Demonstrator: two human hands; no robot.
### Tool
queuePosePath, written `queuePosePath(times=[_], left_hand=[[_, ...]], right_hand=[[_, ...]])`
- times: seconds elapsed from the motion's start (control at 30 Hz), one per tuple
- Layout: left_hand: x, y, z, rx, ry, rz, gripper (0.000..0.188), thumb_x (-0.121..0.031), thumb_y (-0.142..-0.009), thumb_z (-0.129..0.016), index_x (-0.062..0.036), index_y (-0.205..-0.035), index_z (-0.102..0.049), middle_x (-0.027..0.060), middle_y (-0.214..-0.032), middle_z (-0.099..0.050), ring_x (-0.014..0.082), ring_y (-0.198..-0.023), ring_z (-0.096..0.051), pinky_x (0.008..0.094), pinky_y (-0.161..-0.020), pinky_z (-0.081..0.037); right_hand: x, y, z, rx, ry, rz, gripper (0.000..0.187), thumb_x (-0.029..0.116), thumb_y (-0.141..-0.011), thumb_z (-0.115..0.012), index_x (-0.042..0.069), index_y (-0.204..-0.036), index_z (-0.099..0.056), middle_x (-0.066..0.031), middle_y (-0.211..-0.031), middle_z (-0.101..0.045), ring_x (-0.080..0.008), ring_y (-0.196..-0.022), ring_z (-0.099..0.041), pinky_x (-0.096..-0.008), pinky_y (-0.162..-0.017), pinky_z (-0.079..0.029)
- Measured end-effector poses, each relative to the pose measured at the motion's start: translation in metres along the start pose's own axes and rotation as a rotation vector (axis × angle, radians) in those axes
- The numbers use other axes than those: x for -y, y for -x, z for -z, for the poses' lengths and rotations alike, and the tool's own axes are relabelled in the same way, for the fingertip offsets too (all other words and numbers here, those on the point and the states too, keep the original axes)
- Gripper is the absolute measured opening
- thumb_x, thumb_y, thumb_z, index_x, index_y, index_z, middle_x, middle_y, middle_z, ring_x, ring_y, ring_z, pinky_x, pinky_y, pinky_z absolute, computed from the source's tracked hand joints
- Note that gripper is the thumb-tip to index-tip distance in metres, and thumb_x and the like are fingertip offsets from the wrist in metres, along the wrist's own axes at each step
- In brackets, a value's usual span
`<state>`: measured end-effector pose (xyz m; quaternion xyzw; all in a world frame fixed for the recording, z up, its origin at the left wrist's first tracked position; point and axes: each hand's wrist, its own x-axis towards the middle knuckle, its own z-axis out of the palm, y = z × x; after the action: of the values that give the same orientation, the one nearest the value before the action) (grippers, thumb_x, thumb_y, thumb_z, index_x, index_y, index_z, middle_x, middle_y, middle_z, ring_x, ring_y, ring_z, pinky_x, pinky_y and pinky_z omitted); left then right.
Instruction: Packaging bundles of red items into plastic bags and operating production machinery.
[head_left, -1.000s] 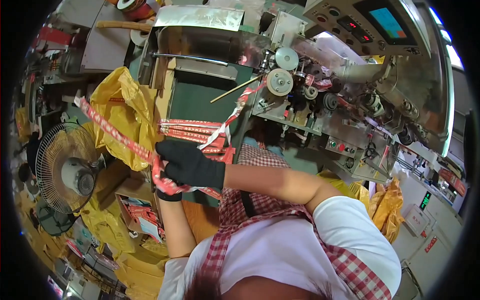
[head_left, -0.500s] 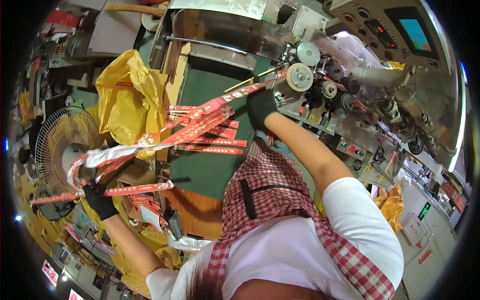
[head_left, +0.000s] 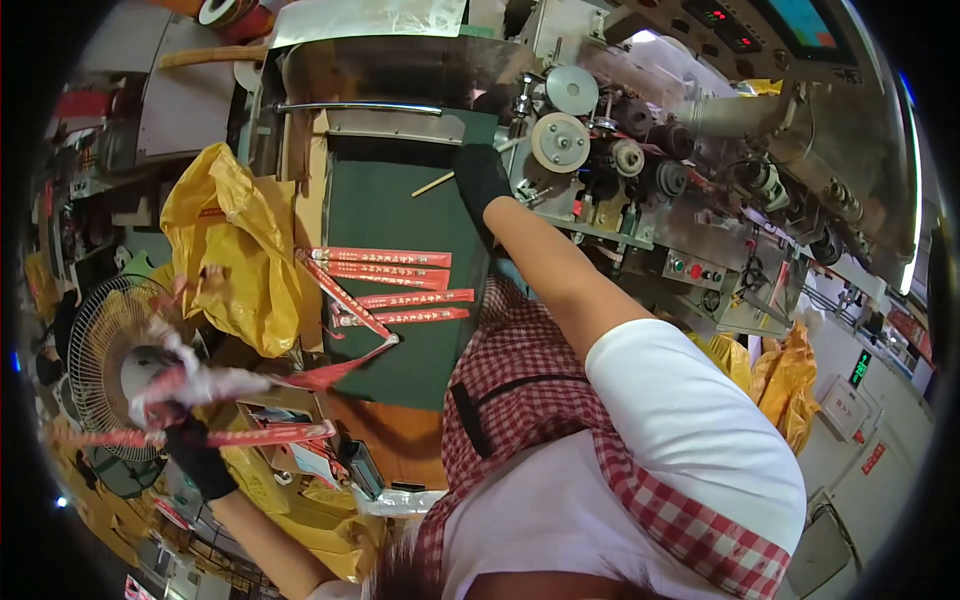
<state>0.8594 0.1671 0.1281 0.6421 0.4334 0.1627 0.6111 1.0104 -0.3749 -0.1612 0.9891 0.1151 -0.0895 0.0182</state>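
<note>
- Cluttered workshop surrounded us: metal machine (head_left: 850,180) with rollers (head_left: 560,142) at upper right, caged fan (head_left: 105,335) at left.
- On the green bench (head_left: 385,215), we saw flat red strips (head_left: 415,297), one slanting across others.
- Our black-gloved left hand (head_left: 195,455) was off the bench before the fan, fingers clasping a blurred red-and-white strip bundle (head_left: 205,385).
- Our right hand (head_left: 482,180) was near the rollers; we could not tell what its fingers held, if anything.
- We judged the step was holding strips aside; the next move seemed to call for a firm left grip.

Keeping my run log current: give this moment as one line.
left hand: grip on red-and-white strips | right hand: at wooden stick, grip unclear | green surface: several red strips | pale roller: beside right hand
</note>
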Motion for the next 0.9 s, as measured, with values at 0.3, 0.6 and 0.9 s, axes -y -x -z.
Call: queuePosePath(times=[0.3, 0.6, 0.9], left_hand=[[0.062, 0.108, -0.079, 0.178, 0.244, 0.354, 0.016, -0.024, -0.092, -0.056, -0.0106, -0.098, -0.06, -0.003, -0.073, -0.054, 0.0064, -0.054, -0.047, 0.0205, -0.044, -0.035], [0.03, 0.099, -0.042, 0.002, 0.49, 0.109, 0.018, -0.021, -0.089, -0.061, -0.0069, -0.1, -0.059, 0.0019, -0.079, -0.058, 0.0085, -0.059, -0.051, 0.0196, -0.046, -0.037], [0.036, 0.086, -0.05, 0.054, 0.115, 0.038, 0.046, -0.03, -0.089, -0.056, -0.0091, -0.129, -0.045, 0.0043, -0.114, -0.057, 0.0111, -0.062, -0.051, 0.0241, -0.048, -0.042]], right_hand=[[0.034, 0.044, 0.072, 0.011, -0.356, 0.221, 0.012, 0.01, -0.078, -0.049, 0.005, -0.086, -0.057, -0.0146, -0.078, -0.059, -0.0302, -0.077, -0.061, -0.0432, -0.067, -0.046], [0.014, 0.175, 0.094, 0.514, -1.413, -0.221, 0.029, 0.023, -0.091, -0.052, -0.001, -0.106, -0.059, -0.0068, -0.08, -0.06, -0.0121, -0.072, -0.058, -0.0272, -0.063, -0.046], [0.033, 0.156, 0.22, 0.885, -2.36, -0.176, 0.037, 0.024, -0.095, -0.049, -0.002, -0.121, -0.048, -0.0145, -0.104, -0.06, -0.0139, -0.075, -0.059, -0.0274, -0.069, -0.052]])
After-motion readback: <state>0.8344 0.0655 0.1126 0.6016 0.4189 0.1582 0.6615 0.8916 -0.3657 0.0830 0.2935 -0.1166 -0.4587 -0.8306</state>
